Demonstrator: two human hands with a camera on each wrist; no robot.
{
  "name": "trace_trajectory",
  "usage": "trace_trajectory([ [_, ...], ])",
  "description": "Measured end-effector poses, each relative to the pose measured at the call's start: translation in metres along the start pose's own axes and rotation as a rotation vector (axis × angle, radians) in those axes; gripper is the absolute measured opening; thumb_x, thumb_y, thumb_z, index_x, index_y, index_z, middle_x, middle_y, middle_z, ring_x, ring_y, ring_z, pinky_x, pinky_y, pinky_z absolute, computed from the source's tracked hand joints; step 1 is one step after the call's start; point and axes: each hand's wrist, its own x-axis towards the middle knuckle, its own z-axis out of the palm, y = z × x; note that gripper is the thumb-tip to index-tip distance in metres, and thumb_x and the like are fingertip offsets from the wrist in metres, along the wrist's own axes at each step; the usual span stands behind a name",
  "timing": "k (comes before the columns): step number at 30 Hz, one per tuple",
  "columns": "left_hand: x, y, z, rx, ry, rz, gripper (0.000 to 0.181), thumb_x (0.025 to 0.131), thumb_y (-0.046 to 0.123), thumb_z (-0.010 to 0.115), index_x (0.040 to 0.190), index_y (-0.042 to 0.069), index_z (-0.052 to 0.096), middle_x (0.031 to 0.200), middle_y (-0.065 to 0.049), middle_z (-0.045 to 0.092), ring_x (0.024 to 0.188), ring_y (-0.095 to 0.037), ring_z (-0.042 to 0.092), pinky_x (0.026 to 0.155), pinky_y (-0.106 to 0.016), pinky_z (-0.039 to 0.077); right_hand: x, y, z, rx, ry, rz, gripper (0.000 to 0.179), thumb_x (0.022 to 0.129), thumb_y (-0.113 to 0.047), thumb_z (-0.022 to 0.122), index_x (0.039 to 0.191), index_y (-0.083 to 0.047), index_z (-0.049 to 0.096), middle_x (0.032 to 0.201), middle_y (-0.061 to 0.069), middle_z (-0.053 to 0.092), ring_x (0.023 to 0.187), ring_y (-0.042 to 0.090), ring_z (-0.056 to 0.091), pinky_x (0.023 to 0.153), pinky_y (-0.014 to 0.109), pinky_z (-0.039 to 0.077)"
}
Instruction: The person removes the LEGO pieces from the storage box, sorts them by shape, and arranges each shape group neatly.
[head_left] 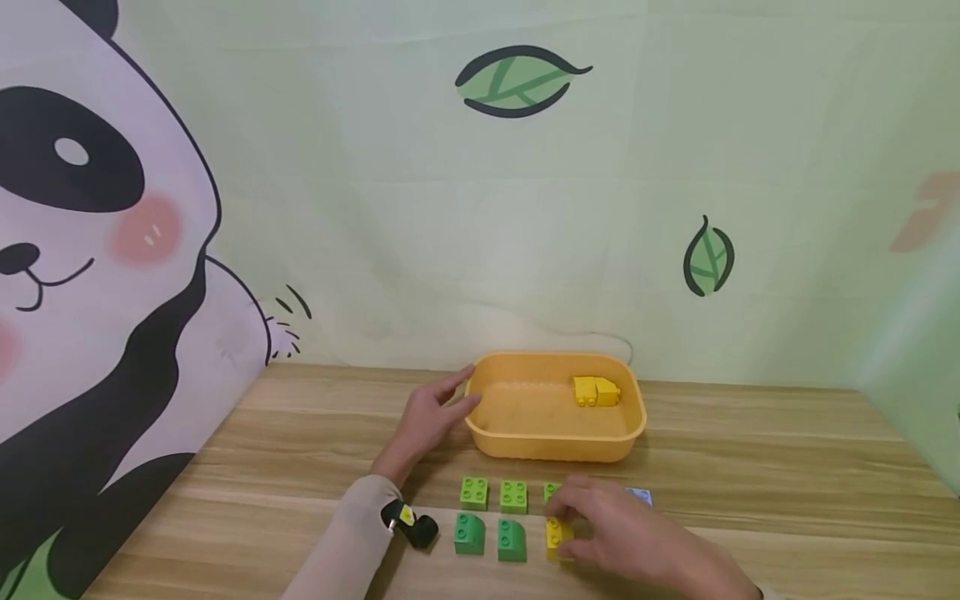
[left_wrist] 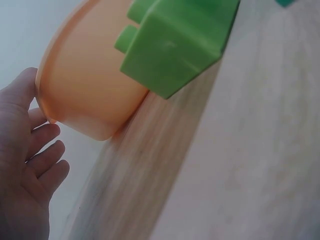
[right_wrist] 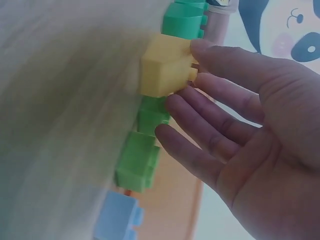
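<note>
My left hand point(head_left: 431, 417) holds the left rim of an orange plastic tub point(head_left: 551, 447), the thumb over the rim and the other fingers loosely bent outside. My right hand point(head_left: 615, 521) pinches a yellow toy brick point(head_left: 556, 537) between thumb and index finger at the right end of the front row; its remaining fingers spread out in the right wrist view. Left of that brick stand two dark green curved bricks point(head_left: 469, 534). Behind them is a row of light green bricks point(head_left: 513, 497), the rightmost partly covered by the right hand. A blue brick point(head_left: 640, 496) peeks out behind this hand.
Yellow bricks point(head_left: 596, 392) lie inside the tub toward its right end. A black strap with a small camera point(head_left: 412, 527) sits on the left wrist. The wood-grain table point(head_left: 750, 450) meets a printed panda backdrop point(head_left: 360, 208) behind the tub.
</note>
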Motion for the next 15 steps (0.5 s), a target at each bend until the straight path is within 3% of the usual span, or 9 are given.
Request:
trace_trajectory([
  [7,0.000,-0.001,0.000,-0.002,-0.004,0.000,0.052,0.102,0.021,0.075,0.151,0.012,0.060,0.156,-0.007,0.055,0.145,-0.037,0.049,0.119,-0.050,0.041,-0.002,-0.001,-0.018,0.036,0.123,-0.054,0.026,0.094,-0.017,0.084,0.116,-0.011,0.073,0.109,-0.004,0.070,0.098,0.015,0.067,0.086,0.035,0.063],
  [11,0.000,-0.001,0.001,-0.006,-0.005,-0.005,0.052,0.101,0.021,0.075,0.151,0.013,0.061,0.156,-0.006,0.055,0.145,-0.036,0.049,0.119,-0.049,0.041,-0.001,0.003,-0.031,-0.004,0.251,-0.107,0.024,0.093,-0.010,0.083,0.115,-0.008,0.073,0.110,0.000,0.072,0.099,0.020,0.069,0.087,0.037,0.064],
  [15,-0.001,0.001,0.000,-0.011,-0.003,-0.009,0.052,0.101,0.021,0.076,0.151,0.013,0.061,0.156,-0.006,0.055,0.145,-0.036,0.049,0.119,-0.049,0.041,0.004,0.006,-0.045,-0.038,0.321,-0.105,0.024,0.094,-0.006,0.082,0.117,-0.006,0.073,0.112,0.002,0.073,0.101,0.024,0.071,0.087,0.041,0.064],
])
